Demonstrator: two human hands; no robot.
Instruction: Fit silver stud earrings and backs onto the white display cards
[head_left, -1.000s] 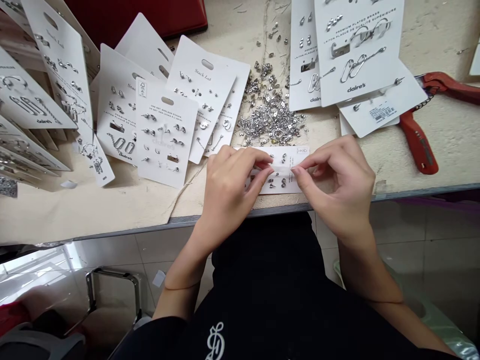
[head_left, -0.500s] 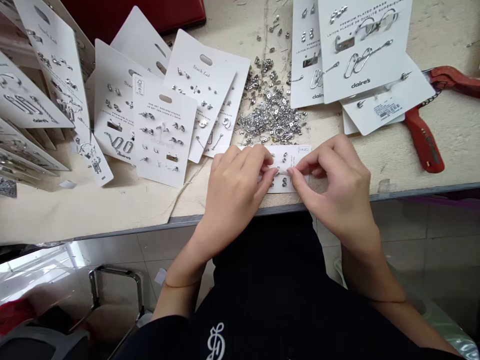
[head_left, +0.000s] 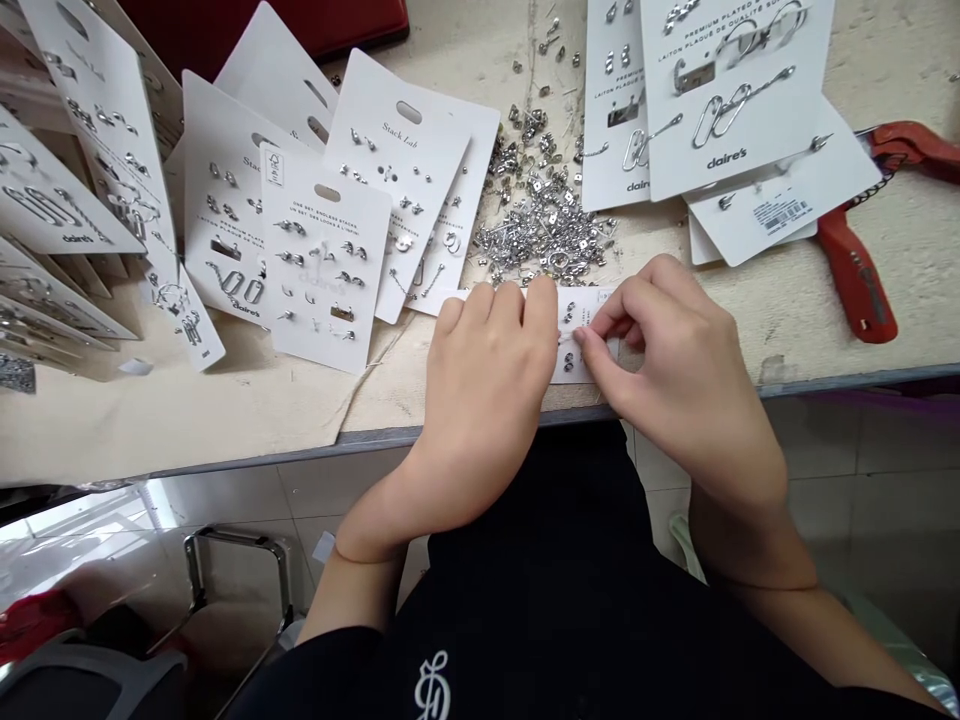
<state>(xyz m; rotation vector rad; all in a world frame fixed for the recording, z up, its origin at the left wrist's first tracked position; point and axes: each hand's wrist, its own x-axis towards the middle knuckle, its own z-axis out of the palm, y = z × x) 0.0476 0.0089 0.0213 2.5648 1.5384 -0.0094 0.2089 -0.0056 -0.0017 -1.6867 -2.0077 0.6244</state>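
Observation:
A white earring card (head_left: pixel 592 368) with small metal studs lies at the table's front edge, partly covered by both hands. My left hand (head_left: pixel 491 375) rests over the card's left part, back of the hand upward, its fingers curled down and their tips hidden. From the right, my right hand (head_left: pixel 667 360) reaches onto the card, thumb and forefinger pinched close to the studs. What the pinch holds is too small to make out. Just beyond the card sits a heap of small silver earring backs and studs (head_left: pixel 551 225).
Finished-looking cards with earrings (head_left: pixel 326 255) overlap on the left, beside a fanned row of more cards (head_left: pixel 64 190). More earring cards (head_left: pixel 739 110) are stacked at the right. Red-handled pliers (head_left: pixel 855 275) lie by them. A dark red case (head_left: pixel 300 30) stands at the back.
My left hand has rolled over so its knuckles face up and its thumb is hidden, covering more of the card. The right hand stays pinched at nearly the same spot.

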